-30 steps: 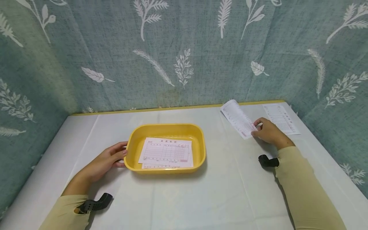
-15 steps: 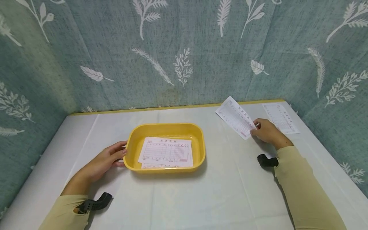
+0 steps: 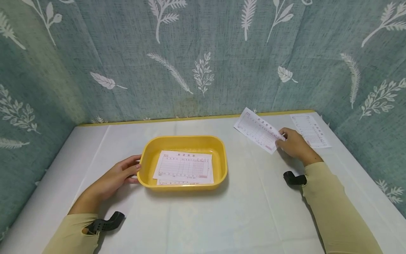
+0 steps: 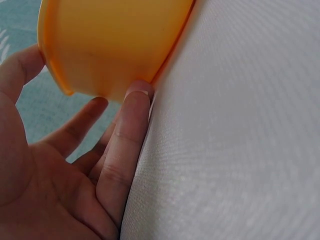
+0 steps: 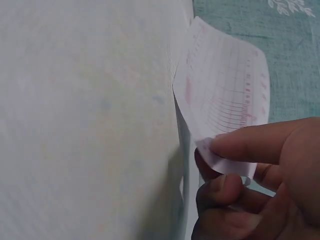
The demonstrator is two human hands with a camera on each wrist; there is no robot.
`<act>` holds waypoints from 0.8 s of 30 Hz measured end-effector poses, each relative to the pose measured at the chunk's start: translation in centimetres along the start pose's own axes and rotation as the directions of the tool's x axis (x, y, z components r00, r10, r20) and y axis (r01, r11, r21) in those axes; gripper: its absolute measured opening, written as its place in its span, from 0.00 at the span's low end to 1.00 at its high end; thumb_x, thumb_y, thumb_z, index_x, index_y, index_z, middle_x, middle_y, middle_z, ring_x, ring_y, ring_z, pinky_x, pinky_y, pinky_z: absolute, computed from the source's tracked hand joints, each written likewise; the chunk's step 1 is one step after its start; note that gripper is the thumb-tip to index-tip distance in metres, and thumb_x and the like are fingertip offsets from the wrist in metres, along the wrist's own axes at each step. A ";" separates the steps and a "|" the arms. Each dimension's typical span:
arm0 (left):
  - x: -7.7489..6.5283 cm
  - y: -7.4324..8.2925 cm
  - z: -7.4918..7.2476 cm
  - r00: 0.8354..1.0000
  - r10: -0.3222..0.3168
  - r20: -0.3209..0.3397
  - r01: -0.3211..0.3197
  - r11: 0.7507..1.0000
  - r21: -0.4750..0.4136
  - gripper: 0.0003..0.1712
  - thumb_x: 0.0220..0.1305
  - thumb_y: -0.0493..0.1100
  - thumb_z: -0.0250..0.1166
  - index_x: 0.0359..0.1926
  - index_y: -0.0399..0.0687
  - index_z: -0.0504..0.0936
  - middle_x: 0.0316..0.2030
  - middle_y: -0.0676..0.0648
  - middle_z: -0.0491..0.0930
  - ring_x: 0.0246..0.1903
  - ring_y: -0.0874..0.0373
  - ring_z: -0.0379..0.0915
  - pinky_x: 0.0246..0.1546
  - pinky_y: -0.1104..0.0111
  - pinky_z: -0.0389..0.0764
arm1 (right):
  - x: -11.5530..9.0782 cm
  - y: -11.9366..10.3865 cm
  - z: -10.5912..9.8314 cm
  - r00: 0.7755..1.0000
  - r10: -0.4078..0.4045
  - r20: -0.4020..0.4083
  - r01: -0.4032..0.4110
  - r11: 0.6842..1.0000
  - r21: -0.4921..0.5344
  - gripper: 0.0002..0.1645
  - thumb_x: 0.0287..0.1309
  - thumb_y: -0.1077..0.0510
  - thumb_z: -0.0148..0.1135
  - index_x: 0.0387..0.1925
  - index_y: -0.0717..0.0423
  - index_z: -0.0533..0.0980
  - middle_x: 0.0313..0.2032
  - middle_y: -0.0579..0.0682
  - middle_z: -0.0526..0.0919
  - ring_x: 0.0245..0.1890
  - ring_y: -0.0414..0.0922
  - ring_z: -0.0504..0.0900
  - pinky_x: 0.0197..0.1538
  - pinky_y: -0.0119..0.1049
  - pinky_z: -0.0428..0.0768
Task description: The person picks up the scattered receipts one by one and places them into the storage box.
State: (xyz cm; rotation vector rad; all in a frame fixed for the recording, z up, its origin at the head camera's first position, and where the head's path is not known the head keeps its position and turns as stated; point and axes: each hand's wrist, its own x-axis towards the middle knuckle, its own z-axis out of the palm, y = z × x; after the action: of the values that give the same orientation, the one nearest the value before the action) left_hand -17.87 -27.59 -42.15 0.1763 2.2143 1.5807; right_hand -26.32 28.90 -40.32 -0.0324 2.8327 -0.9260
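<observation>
In the head view my left hand rests against the left end of a yellow plastic basin, its fingers spread and fairly straight. The left wrist view shows the thumb at the rim and other fingertips by the outer wall of the basin. Two overlapping printed receipt slips lie inside. On the right, my right hand pinches the corner of another receipt slip between thumb and fingers. That slip bends upward from the fingers in the right wrist view.
One more receipt slip lies flat at the table's back right, just behind the right hand. A white cloth covers the table. Leaf-patterned green curtain stands along the back and both sides, with a yellow strip at the back edge.
The slip in my right hand has uncurled and swung its far end leftward. The right hand has shifted slightly up; the left hand and the basin hold their place.
</observation>
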 end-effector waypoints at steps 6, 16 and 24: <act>-0.1 -0.3 0.1 1.000 -0.008 0.016 0.008 1.000 0.001 0.36 0.77 0.51 0.53 0.76 0.38 0.53 0.70 0.29 0.59 0.47 0.69 0.78 0.47 0.73 0.84 | -0.2 -0.5 0.3 1.000 -0.018 -0.011 0.018 0.999 0.027 0.16 0.71 0.60 0.48 0.54 0.66 0.68 0.42 0.64 0.78 0.31 0.48 0.76 0.31 0.36 0.72; -0.2 -0.1 0.0 1.000 0.003 0.021 -0.003 1.000 -0.031 0.36 0.78 0.50 0.52 0.76 0.37 0.53 0.71 0.28 0.59 0.47 0.69 0.79 0.47 0.73 0.84 | -0.5 -1.5 0.6 0.997 0.012 -0.081 -0.008 0.998 0.056 0.19 0.71 0.59 0.45 0.58 0.65 0.66 0.51 0.66 0.75 0.40 0.53 0.74 0.33 0.36 0.72; -0.4 0.3 -0.4 1.000 0.007 0.019 -0.007 0.999 -0.045 0.35 0.77 0.49 0.51 0.77 0.38 0.53 0.69 0.27 0.61 0.48 0.69 0.78 0.47 0.73 0.84 | -0.7 -2.5 0.4 0.989 -0.014 -0.148 0.031 0.992 0.118 0.19 0.69 0.60 0.45 0.57 0.65 0.65 0.53 0.67 0.76 0.32 0.49 0.77 0.29 0.35 0.76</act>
State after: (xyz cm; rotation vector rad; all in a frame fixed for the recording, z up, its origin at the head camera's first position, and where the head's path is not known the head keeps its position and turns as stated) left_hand -17.73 -27.95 -41.67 0.1853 2.1643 1.6242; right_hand -25.64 26.72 -39.10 0.0193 2.9086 -1.1478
